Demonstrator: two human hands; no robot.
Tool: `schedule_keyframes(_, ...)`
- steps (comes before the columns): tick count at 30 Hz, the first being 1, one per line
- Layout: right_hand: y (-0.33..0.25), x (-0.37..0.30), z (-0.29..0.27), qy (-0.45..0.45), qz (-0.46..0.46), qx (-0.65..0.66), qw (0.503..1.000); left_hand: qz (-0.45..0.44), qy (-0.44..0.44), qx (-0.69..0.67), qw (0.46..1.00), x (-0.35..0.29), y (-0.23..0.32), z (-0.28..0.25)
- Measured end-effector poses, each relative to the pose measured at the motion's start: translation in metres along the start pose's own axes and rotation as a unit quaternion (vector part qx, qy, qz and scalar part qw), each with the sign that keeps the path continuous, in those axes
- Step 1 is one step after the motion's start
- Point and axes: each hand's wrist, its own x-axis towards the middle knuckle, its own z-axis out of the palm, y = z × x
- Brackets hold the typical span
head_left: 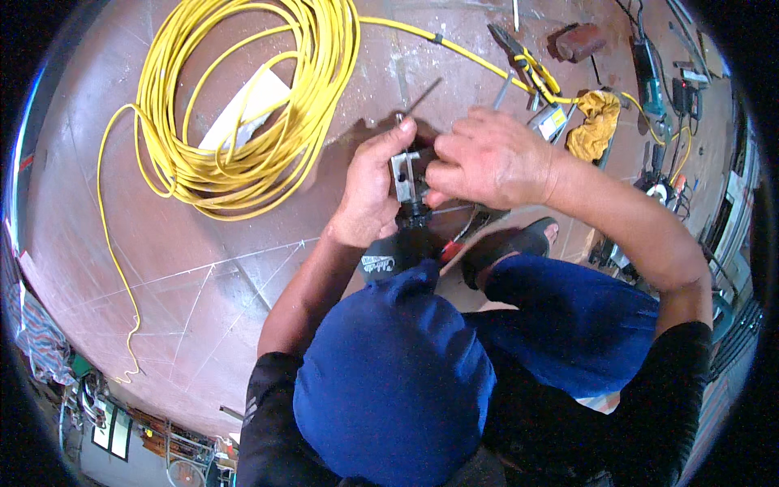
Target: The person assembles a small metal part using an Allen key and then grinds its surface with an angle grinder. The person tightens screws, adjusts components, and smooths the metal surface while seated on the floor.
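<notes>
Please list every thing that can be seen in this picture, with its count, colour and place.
small metal part: one, grey, centre, held between both hands
cable coil: one, yellow, upper left on the floor
flat sheet: one, white, under the coil
pliers: one, yellow handles, upper right
cloth: one, yellow, right of the pliers
power tool: one, teal, upper right
sandal: one, black, right of centre on the person's foot
floor: one, reddish brown, with chalk lines
left hand: one, centre, gripping the part
right hand: one, centre right, fingers on the part
</notes>
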Motion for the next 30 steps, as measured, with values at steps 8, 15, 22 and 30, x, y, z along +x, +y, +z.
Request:
schedule_keyframes(8,0.024,0.0,0.001,0.128,-0.024,-0.073,0.989,0.061,0.012,-0.079,0.995,-0.001,0.0,0.005)
schedule_keyframes(15,0.03,0.004,-0.006,0.149,0.003,-0.099,0.984,0.11,0.039,-0.021,0.993,0.011,0.011,0.006)
schedule_keyframes(22,0.023,0.007,0.018,0.23,0.085,-0.047,0.968,0.052,0.064,-0.032,0.996,0.008,0.016,0.005)
schedule_keyframes(30,-0.004,0.052,0.05,0.16,0.536,0.303,0.772,0.291,0.225,-0.027,0.929,0.04,0.031,-0.007)
